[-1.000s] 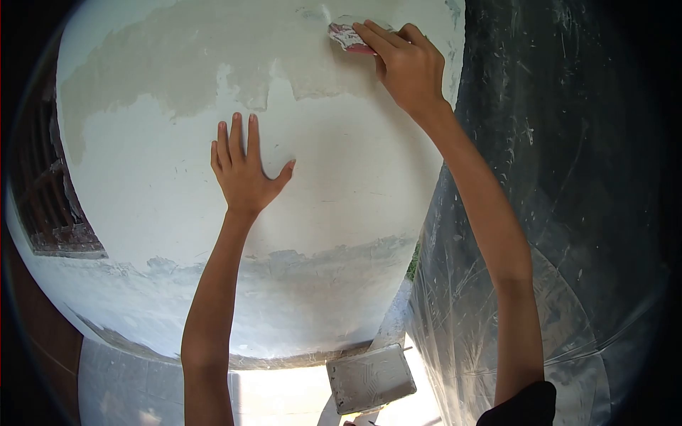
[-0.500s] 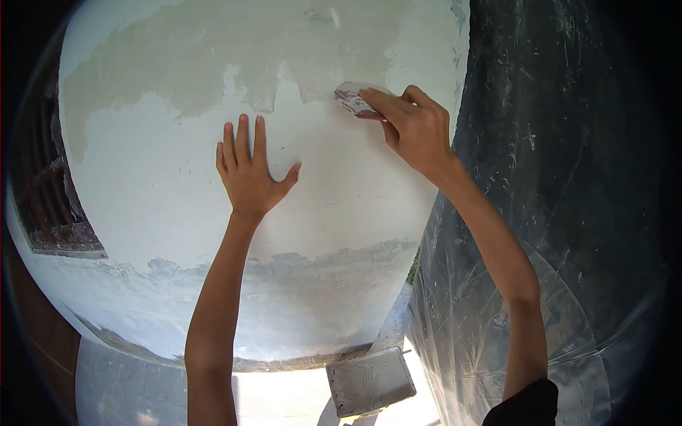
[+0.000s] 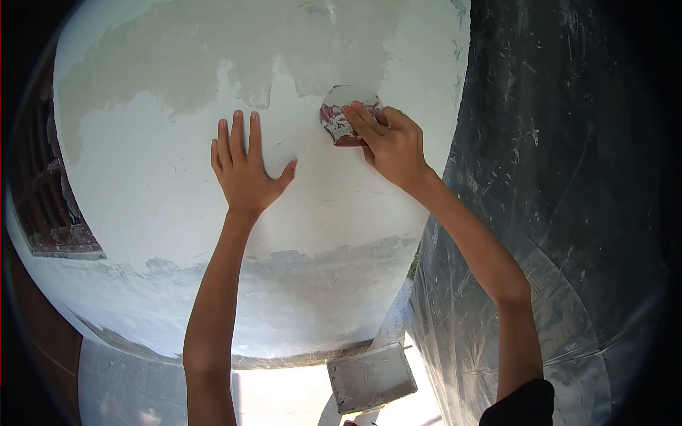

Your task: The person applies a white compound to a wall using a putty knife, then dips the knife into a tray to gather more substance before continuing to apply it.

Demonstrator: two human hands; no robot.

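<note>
A white wall point(image 3: 334, 192) fills the middle of the head view, with a damp-looking grey-beige coat point(image 3: 192, 50) across its upper part. My left hand point(image 3: 245, 174) lies flat against the wall with its fingers spread and holds nothing. Farther right, my right hand point(image 3: 392, 142) grips a dark red putty scraper point(image 3: 341, 126) smeared with white putty. The scraper's face is turned toward me, its upper edge at the wall, just below the lower border of the grey-beige coat. Part of the scraper is hidden behind my fingers.
A grey rectangular tray point(image 3: 373, 380) with putty residue stands low, below the wall. Dark plastic sheeting point(image 3: 561, 142) hangs along the right, turning clear and creased point(image 3: 462, 319) lower down. At the left is a brown slatted window opening point(image 3: 53, 192).
My right hand has moved down and left along the wall with the putty scraper, which now shows more of its red face. My left hand stays spread at nearly the same spot.
</note>
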